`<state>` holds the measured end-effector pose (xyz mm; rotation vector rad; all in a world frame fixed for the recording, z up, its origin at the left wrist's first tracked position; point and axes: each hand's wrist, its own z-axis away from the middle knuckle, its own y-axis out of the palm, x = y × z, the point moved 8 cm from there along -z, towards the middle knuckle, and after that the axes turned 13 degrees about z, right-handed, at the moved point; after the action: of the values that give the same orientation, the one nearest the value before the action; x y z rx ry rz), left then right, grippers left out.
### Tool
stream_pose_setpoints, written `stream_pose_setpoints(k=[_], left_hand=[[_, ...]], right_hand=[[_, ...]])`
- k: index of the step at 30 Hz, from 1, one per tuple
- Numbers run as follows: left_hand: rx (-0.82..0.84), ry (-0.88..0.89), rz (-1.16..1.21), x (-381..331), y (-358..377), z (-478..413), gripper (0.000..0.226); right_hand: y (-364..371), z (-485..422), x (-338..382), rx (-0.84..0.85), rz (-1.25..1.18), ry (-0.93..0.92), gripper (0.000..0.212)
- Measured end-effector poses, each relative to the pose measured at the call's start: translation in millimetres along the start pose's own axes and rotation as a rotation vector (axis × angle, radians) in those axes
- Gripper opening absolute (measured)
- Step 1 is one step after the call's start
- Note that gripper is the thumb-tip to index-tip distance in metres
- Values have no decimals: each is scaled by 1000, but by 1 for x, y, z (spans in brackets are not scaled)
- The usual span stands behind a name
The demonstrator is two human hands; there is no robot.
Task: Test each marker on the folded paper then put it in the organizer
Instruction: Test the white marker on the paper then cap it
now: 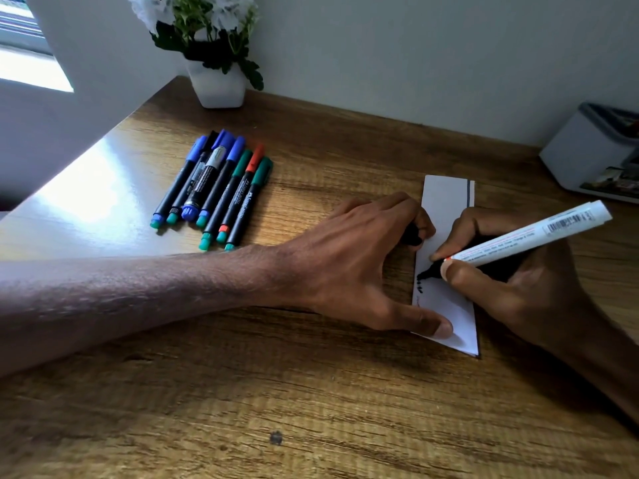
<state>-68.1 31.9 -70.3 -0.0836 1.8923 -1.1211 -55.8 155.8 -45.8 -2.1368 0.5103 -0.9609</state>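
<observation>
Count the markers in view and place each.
8. Seven markers lie side by side on the desk, left of the left hand; a white marker is in the right hand, tip on the folded paper. The organizer may hide more.

Resembles a home study corner: wood-grain desktop (311, 409) against plain wall (415, 46), white pot of flowers (218, 88) near window (24, 63), loose markers (214, 188), small organizer (587, 157) at far right edge.

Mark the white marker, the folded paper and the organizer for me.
white marker (525, 236): head view, middle of its barrel.
folded paper (446, 198): head view, bare upper part.
organizer (584, 152): head view, its white side wall.
</observation>
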Motion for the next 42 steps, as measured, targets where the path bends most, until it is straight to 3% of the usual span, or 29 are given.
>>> stream_pose_setpoints(k=[30,36,39,42], left_hand=[[-8,30,19,-4,-1,-1,71],[-7,33,24,-1,0,0,77],[-39,58,69,-3,-6,1,83],[-148,85,140,-5,-17,2,60]], right_hand=[[-1,1,-12,-66,2,194,27],[-5,4,-27,-140,-301,328,30],[-9,5,-33,-192,-368,400,16],[-18,7,-33,-254,-350,423,8]])
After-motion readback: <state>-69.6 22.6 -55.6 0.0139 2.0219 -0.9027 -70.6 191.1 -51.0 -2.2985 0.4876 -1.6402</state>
